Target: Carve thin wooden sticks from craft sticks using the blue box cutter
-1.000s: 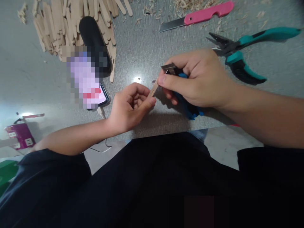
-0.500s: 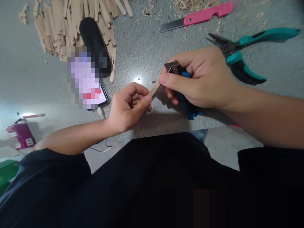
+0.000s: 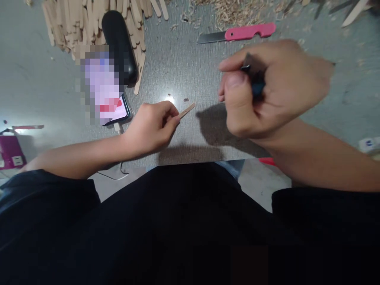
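Observation:
My left hand (image 3: 152, 124) pinches a short, flat wooden craft stick (image 3: 187, 110) between thumb and fingertips, its free end pointing up and right. To the right, my right hand (image 3: 276, 87) is raised over the table, closed round a blue-and-black hand cutter (image 3: 257, 89) with a flat metal blade. Fingers and palm hide most of that tool. A gap separates the cutter from the stick. Above my right hand lies a pink-handled knife (image 3: 251, 31) with its blade pointing left.
Many wooden sticks (image 3: 65, 23) are heaped at the upper left. A black oblong case (image 3: 120, 47) and a phone (image 3: 121, 113) with a cable lie beside them. Wood shavings (image 3: 237, 12) cover the top of the table (image 3: 169, 51). A purple power block (image 3: 12, 150) is at far left.
My right hand has let go of the stick's far end and moved right and up with the cutter. The left still pinches the stick. The teal-handled pliers are now almost wholly hidden.

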The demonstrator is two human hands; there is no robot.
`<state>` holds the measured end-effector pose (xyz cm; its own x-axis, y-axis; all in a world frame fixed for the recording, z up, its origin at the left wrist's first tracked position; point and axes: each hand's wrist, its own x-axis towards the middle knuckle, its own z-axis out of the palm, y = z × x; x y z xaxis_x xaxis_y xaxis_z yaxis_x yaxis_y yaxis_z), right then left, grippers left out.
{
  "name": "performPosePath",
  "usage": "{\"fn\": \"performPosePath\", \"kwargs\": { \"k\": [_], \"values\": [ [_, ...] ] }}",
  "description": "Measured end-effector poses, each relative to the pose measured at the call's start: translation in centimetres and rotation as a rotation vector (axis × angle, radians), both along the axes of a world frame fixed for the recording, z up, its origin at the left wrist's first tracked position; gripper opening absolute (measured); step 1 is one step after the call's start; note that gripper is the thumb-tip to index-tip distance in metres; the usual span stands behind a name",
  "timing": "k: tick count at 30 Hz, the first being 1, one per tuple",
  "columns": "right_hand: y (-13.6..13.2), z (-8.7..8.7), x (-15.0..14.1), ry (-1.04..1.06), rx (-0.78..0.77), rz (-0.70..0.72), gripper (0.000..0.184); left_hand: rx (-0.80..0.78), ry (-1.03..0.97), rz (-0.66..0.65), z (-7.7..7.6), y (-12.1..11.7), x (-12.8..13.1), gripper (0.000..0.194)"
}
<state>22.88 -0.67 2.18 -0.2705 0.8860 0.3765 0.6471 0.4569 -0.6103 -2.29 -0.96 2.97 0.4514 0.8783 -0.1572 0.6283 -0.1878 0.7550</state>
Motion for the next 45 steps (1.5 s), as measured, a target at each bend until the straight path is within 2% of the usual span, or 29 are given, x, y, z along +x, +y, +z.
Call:
{"fn": "performPosePath", "kwargs": {
  "k": [2,3,4,7,9,11,13,16,17,19,20,22,24,25,31,36,40,45],
  "values": [
    [-0.6,0.2,-0.5,0.050,0.245,0.031,0.033,0.019,0.064,-0.010,0.4,0.2,0.2,0.015],
    [-0.7,0.3,-0.6,0.048,0.269,0.060,0.028,0.030,0.091,-0.016,0.5,0.2,0.3,0.016],
    [-0.8,0.5,-0.5,0.005,0.214,0.091,0.028,0.041,0.116,-0.026,0.5,0.3,0.3,0.017],
    [0.0,0.4,0.3,-0.290,-0.098,0.155,0.050,0.064,0.186,-0.061,0.4,0.5,0.2,0.021],
    [1.0,0.1,0.8,-0.446,-0.202,0.210,0.067,0.066,0.225,-0.086,0.3,0.6,0.1,0.024],
    [2.0,-0.2,1.2,-0.469,-0.165,0.264,0.086,0.067,0.265,-0.105,0.3,0.6,0.0,0.026],
    [2.4,-0.3,1.3,-0.337,-0.035,0.240,0.100,0.072,0.311,-0.120,0.4,0.6,0.0,0.027],
    [2.1,-0.3,1.4,-0.159,0.085,0.183,0.103,0.068,0.408,-0.147,0.6,0.6,0.1,0.033],
    [1.8,-0.2,1.4,-0.197,0.082,0.203,0.106,0.062,0.445,-0.159,0.6,0.6,0.2,0.036],
    [1.4,0.1,1.5,-0.417,-0.011,0.286,0.111,0.051,0.519,-0.184,0.8,0.6,0.4,0.044],
    [1.2,0.3,1.4,-0.550,-0.081,0.322,0.110,0.048,0.549,-0.196,0.9,0.7,0.5,0.047],
    [1.0,0.9,1.0,-0.759,-0.229,0.356,0.093,0.046,0.596,-0.219,1.1,0.6,0.5,0.051],
    [0.9,1.7,0.2,-0.871,-0.338,0.352,0.070,0.050,0.628,-0.233,1.1,0.5,0.6,0.051],
    [0.9,2.1,-0.3,-0.901,-0.370,0.344,0.065,0.056,0.635,-0.236,1.2,0.4,0.6,0.051],
    [0.7,3.9,-2.2,-0.977,-0.498,0.391,0.063,0.051,0.668,-0.203,1.8,0.0,1.1,0.049],
    [0.6,3.9,-2.0,-0.955,-0.517,0.378,0.062,0.018,0.735,-0.214,2.5,0.1,1.9,0.047],
    [0.6,4.1,-2.1,-0.968,-0.537,0.370,0.060,0.036,0.769,-0.233,2.2,0.1,1.6,0.047],
    [0.7,4.1,-2.3,-0.996,-0.508,0.380,0.057,0.069,0.613,-0.181,1.9,-0.1,1.2,0.042]
  ]
}}
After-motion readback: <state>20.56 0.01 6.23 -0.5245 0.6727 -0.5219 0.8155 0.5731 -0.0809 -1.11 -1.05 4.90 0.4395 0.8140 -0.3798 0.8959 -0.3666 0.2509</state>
